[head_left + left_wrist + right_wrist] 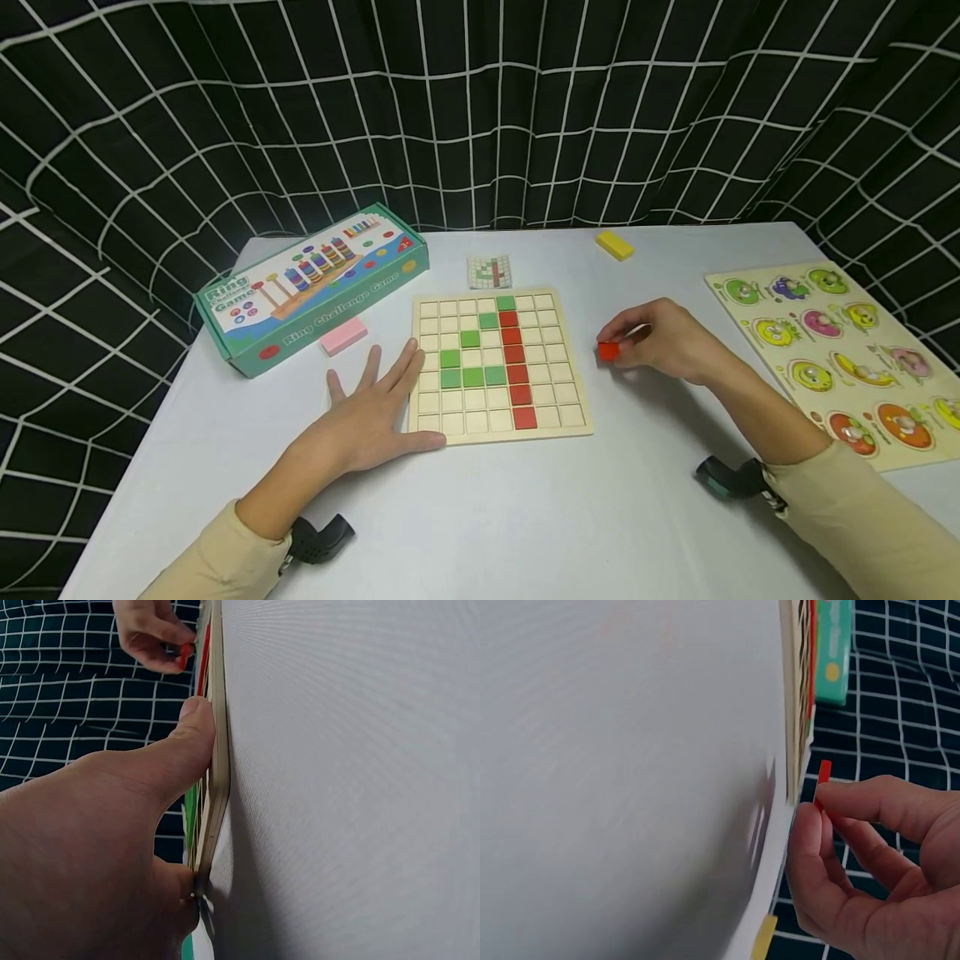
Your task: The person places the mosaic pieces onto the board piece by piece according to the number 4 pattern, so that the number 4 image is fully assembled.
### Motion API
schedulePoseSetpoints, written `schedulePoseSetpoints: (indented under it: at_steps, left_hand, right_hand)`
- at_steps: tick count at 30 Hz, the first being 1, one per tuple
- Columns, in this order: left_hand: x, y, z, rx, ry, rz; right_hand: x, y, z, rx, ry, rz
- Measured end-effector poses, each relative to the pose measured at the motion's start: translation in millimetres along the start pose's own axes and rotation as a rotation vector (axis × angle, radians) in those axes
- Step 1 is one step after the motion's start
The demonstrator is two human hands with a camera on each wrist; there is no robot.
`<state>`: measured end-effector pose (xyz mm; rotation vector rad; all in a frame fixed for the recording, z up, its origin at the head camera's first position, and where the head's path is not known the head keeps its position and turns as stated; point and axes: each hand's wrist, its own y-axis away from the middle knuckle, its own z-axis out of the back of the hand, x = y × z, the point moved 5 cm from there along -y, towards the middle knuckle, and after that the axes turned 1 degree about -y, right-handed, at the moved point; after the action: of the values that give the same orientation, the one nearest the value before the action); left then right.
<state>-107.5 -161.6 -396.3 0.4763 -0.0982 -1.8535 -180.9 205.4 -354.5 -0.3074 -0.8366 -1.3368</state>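
A wooden grid board (552,423) lies on the table, with green square tiles (472,377) and a column of red square tiles (518,372) set in its cells. My left hand (375,414) rests at the board's left side with fingers spread; its thumb (187,739) touches the near edge. To the right of the board, my right hand (663,340) pinches a red square tile (608,351) between thumb and fingertips. In the right wrist view that red tile (824,772) stands on edge, seen side-on.
Behind the board lies a small pattern card (489,272). A Ring Challenge Game box (315,287) and a pink block (344,336) are at the left. There is a yellow block (615,246) at the back, and a fruit puzzle board (840,350) at the right.
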Motion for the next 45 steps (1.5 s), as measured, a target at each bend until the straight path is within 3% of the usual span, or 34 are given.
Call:
schedulePoseSetpoints:
  at_steps: [18, 32, 45]
  left_hand:
    - [1.8, -1.6, 0.5, -0.001, 0.001, -0.008]
    - [0.9, -0.1, 1.4, -0.005, 0.018, -0.013]
    - [1.0, 0.2, 0.8, -0.013, 0.018, -0.019]
  right_hand:
    - [33, -11.9, -27, 0.067, -0.004, 0.063]
    - [46, -20.0, -52, 0.12, 0.017, 0.081]
    - [54, -21.5, -61, 0.146, 0.062, 0.106]
